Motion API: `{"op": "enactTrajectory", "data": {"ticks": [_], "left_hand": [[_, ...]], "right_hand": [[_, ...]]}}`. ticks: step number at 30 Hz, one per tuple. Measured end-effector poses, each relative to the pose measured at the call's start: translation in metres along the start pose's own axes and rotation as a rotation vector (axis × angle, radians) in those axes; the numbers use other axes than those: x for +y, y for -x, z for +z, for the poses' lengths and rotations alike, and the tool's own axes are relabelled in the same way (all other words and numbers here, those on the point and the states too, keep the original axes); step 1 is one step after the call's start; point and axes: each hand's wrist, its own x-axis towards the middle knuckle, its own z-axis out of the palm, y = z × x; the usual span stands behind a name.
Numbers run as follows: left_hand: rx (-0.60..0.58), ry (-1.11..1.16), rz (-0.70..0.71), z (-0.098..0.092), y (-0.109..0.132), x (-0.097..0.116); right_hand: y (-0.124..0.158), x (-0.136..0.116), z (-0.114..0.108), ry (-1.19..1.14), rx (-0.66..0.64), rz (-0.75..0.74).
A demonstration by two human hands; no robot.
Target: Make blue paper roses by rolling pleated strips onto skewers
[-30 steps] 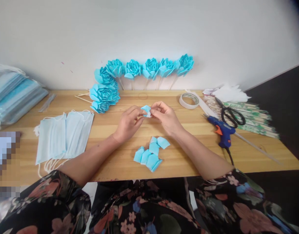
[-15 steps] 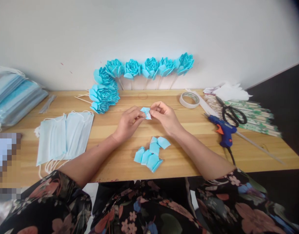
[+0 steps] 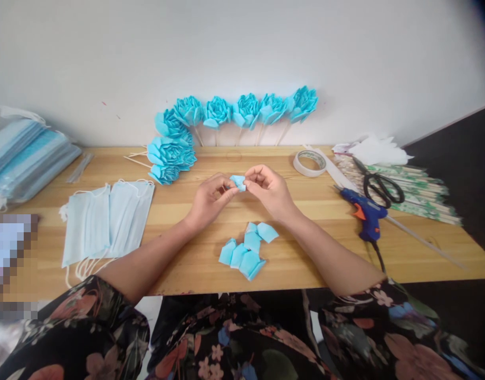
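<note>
A small folded blue petal (image 3: 238, 182) of thin mask-like fabric is pinched between both hands above the middle of the table. My left hand (image 3: 211, 198) grips its left edge between thumb and fingers. On its other edge, the thumb and fingertips of my right hand (image 3: 270, 191) are closed. Several more folded blue petals (image 3: 248, 258) lie in a loose cluster on the wood, nearer to me. Behind the hands, several finished blue flowers (image 3: 246, 111) on thin sticks lean against the wall or lie at the table's back left.
Flat face masks (image 3: 87, 221) lie at left, before a bagged mask stack (image 3: 32, 158). At right are a tape roll (image 3: 309, 163), black-handled scissors (image 3: 383, 189), a blue glue gun (image 3: 364, 214) with its cord, a glue stick (image 3: 428, 244) and wrapped sticks (image 3: 420, 192).
Both hands stay on the petal, whose lower white part now shows less. The whole view has shifted slightly; everything on the table lies as before.
</note>
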Motion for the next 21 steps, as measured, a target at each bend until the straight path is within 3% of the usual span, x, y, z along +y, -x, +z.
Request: {"op": "enactTrajectory", "data": {"ticks": [5, 21], "left_hand": [[0.036, 0.066, -0.1, 0.0014, 0.0007, 0.0007], [0.071, -0.002, -0.072, 0.0029, 0.0011, 0.0003]], "right_hand": [[0.0, 0.0011, -0.0006, 0.021, -0.001, -0.019], [0.0021, -0.0005, -0.0013, 0.076, -0.034, -0.051]]}}
